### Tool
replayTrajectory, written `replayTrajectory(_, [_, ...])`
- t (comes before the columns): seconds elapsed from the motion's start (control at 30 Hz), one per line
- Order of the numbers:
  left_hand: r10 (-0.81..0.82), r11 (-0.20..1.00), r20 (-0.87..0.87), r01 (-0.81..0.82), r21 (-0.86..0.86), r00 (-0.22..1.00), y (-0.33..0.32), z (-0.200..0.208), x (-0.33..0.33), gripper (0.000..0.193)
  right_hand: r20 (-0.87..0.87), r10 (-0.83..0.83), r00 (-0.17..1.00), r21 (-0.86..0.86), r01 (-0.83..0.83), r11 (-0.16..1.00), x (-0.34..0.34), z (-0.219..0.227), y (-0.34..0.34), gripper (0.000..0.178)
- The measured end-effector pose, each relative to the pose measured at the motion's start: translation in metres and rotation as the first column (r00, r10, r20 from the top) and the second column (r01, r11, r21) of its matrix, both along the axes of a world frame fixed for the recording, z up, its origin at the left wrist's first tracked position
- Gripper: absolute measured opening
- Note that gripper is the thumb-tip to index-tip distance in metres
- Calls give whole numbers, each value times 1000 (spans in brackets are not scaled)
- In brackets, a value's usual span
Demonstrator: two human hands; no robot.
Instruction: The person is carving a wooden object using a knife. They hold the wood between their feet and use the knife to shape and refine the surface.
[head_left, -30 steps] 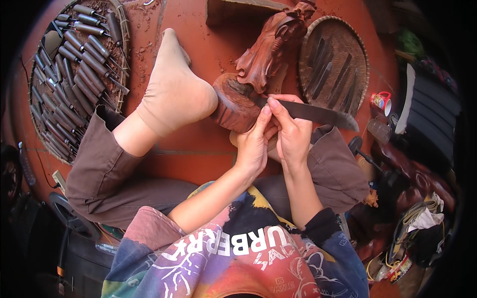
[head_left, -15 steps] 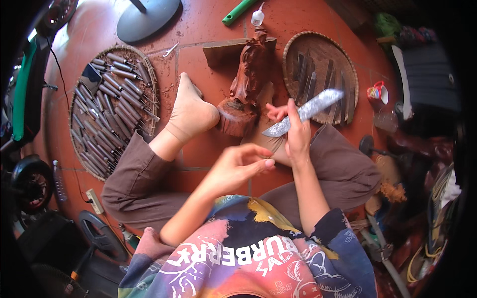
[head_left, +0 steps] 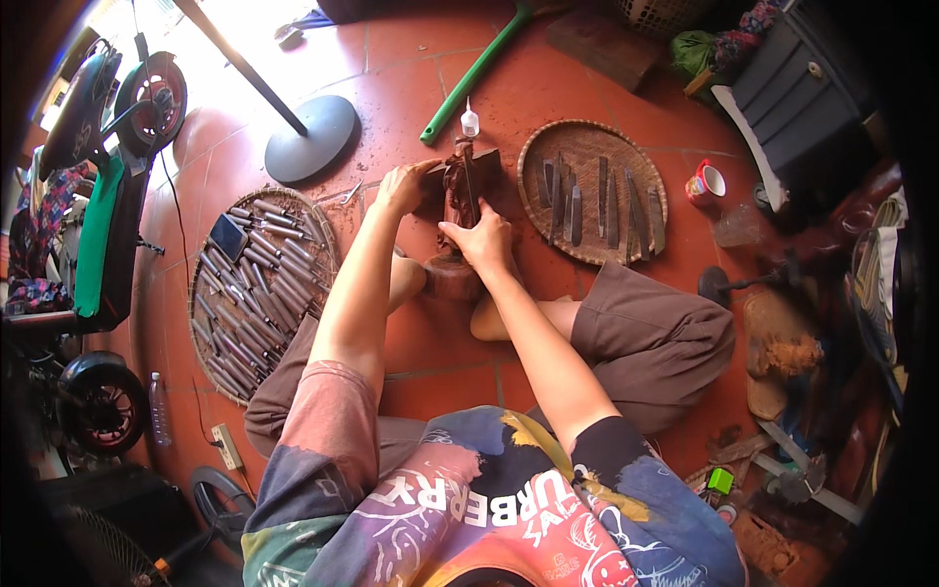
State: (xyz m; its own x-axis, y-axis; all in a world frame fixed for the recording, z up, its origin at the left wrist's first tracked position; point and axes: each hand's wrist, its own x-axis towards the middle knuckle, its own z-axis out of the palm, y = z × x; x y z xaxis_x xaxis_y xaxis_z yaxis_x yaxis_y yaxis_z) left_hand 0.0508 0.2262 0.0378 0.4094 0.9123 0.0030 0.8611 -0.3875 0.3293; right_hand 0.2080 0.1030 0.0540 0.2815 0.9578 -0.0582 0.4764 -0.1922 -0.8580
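Note:
A reddish-brown carved wooden figure (head_left: 454, 201) stands upright on its round base (head_left: 453, 279) between my feet. My left hand (head_left: 403, 188) reaches to its upper left side, fingers closed against it; their tips are partly hidden. Low on the figure's right side is my right hand (head_left: 483, 241), thumb lying across the carving. A narrow dark blade (head_left: 470, 178) rises from the right hand's fingers along the figure, seen nearly edge-on. Behind the figure lies a dark wooden block (head_left: 485, 166).
Many handled carving tools fill a woven tray (head_left: 328, 230) on the left. Another woven tray (head_left: 641, 157) on the right holds several flat metal blades. Around them are a red mug (head_left: 706, 183), a white-tipped bottle (head_left: 469, 123), a green pole (head_left: 479, 68) and a round stand base (head_left: 318, 137).
Both hands have moved forward to the figure; they were nearer my lap. The blade, earlier held out over my right leg, now points up beside the carving. The view has shifted too.

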Motion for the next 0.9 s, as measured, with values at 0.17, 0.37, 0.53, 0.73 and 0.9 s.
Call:
replayTrajectory(0.17, [-44, 997, 63, 39, 73, 997, 11, -28, -26, 65, 110, 57, 992, 160, -75, 984, -3, -18, 7, 43])
replayTrajectory(0.37, [-243, 959, -2, 241, 151, 970, -51, -13, -14, 56, 10, 188, 982, 134, -188, 973, 10, 0, -71, 54])
replayTrajectory(0.53, [-272, 949, 253, 303, -92, 928, -58, -25, -37, 60, -228, 275, 934, 187, -235, 954, -9, -1, -85, 47])
replayTrajectory(0.73, [187, 975, 573, -79, -209, 798, -88, -22, -53, 66, -141, 280, 950, 169, -256, 952, -2, 4, -79, 37])
replayTrajectory(0.9, [-40, 974, 307, -31, 223, 951, -126, 5, -28, 63, 2, 269, 963, 173, -265, 949, 0, 5, -82, 54])
